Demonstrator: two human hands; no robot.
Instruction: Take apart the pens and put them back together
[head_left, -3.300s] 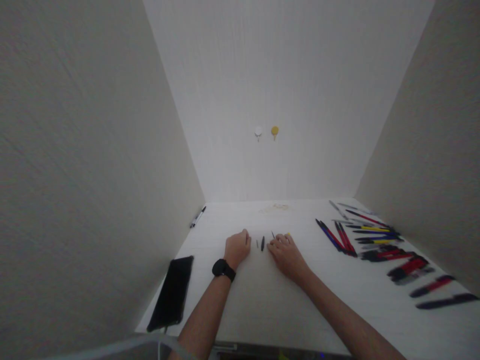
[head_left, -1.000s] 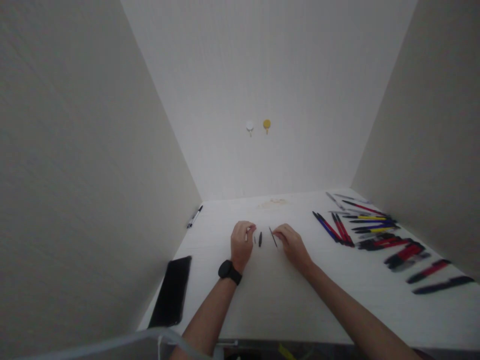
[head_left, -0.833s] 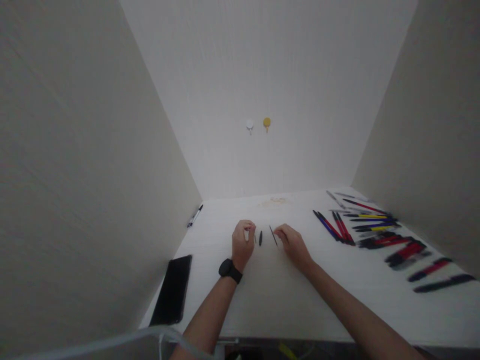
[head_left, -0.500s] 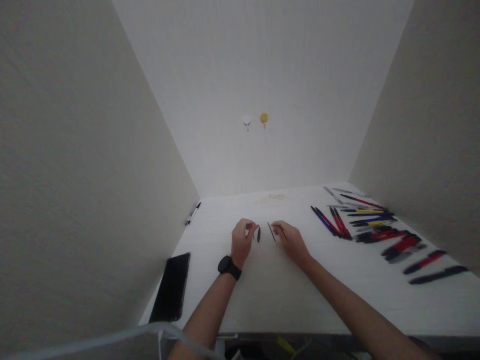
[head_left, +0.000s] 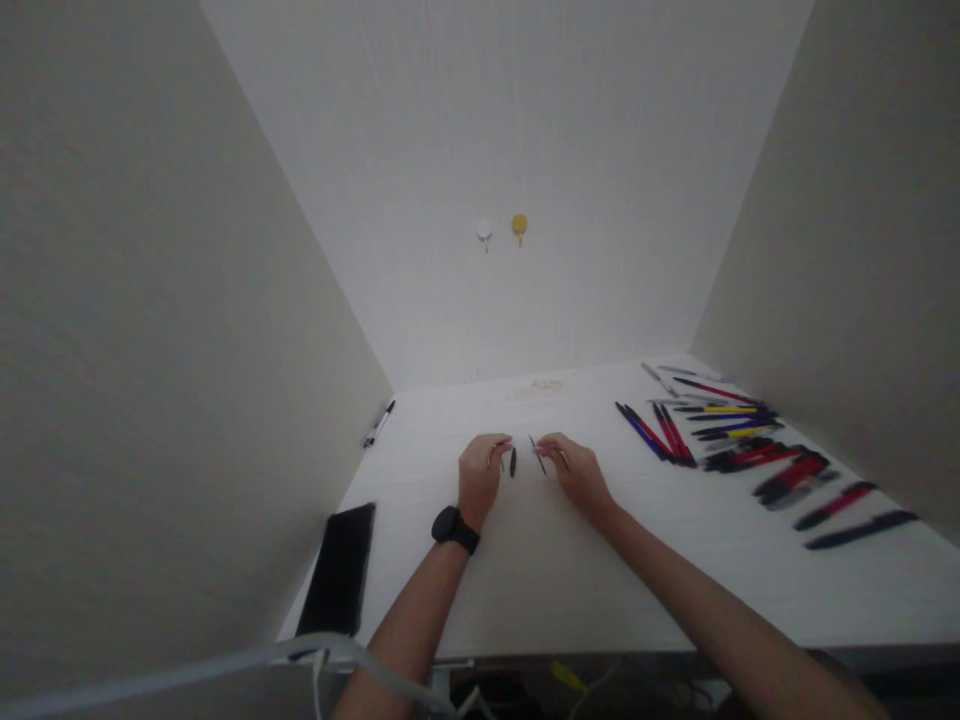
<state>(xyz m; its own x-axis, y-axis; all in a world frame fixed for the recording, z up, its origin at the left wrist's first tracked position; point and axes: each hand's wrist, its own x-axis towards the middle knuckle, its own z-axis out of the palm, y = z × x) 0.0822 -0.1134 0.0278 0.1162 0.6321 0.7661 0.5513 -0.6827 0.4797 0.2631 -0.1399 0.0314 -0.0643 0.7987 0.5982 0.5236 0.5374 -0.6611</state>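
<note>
My left hand (head_left: 480, 475), with a black watch (head_left: 447, 525) on its wrist, is closed in a pinch low over the white table. A thin sliver shows under its fingertips, too small to name. Just right of those fingers is a short black pen part (head_left: 513, 462), tapered at its ends. My right hand (head_left: 576, 472) is across from it, thumb and fingers pinched on a thin dark stick (head_left: 534, 444) that looks like a pen refill. The stick slants, its upper end leaning left. A gap separates the two hands.
Many pens in red, blue, yellow, black and grey (head_left: 750, 455) lie along the table's right side. A black tablet or phone (head_left: 337, 570) lies at left, a pen (head_left: 379, 424) behind it. A white cable (head_left: 225, 665) crosses the lower left. Two hooks (head_left: 519, 226) are on the back wall.
My right fingers have closed in to the left onto the thin dark stick, which lay just beside them before. My left hand keeps its pinch. The whole view has shifted slightly.
</note>
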